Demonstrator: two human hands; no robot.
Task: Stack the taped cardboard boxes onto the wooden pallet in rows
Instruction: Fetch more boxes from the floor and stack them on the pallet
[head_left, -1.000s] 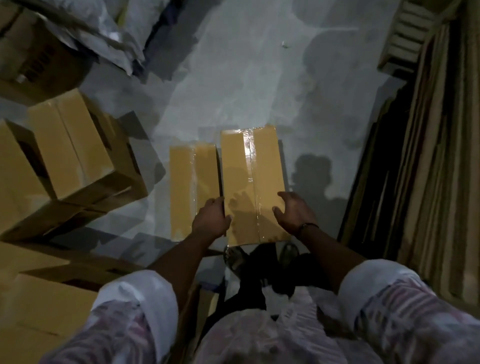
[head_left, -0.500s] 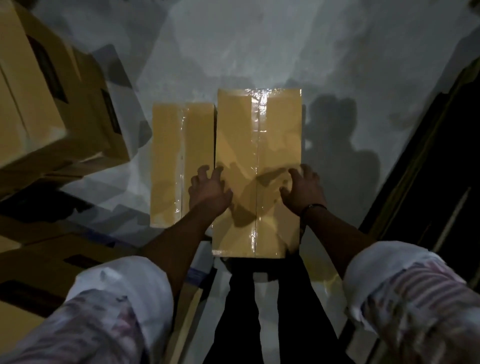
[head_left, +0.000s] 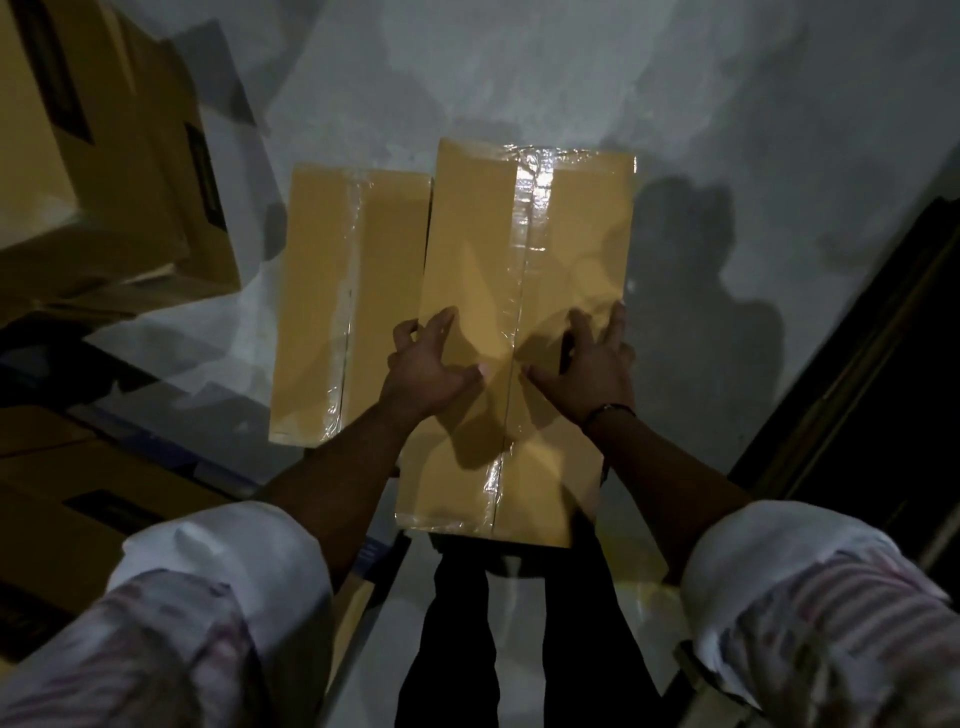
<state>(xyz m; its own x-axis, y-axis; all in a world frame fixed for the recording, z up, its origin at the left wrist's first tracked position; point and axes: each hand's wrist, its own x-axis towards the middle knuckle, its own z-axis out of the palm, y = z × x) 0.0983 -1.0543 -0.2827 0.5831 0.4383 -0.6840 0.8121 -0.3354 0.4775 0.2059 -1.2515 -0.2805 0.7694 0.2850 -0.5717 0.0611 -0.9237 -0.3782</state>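
Note:
Two taped cardboard boxes lie side by side on the grey floor. The right-hand taped box (head_left: 478, 249) looks nearer to me than the left-hand box (head_left: 317, 312), and its near end covers my legs. My left hand (head_left: 426, 366) sits at its left edge with fingers curled over that edge and the thumb on top. My right hand (head_left: 592, 366) lies on the top beside the tape seam, its fingers stretched toward the right edge. I see no pallet surface under the boxes.
Bigger brown cartons (head_left: 98, 171) are piled at the upper left, with more cartons (head_left: 62, 499) at the lower left. Dark wooden boards (head_left: 872, 364) stand along the right side. Bare grey floor (head_left: 571, 78) stretches beyond the boxes.
Both hands slid from the box's near end to its middle. The view dropped closer, and the right-hand box now fills more of the frame.

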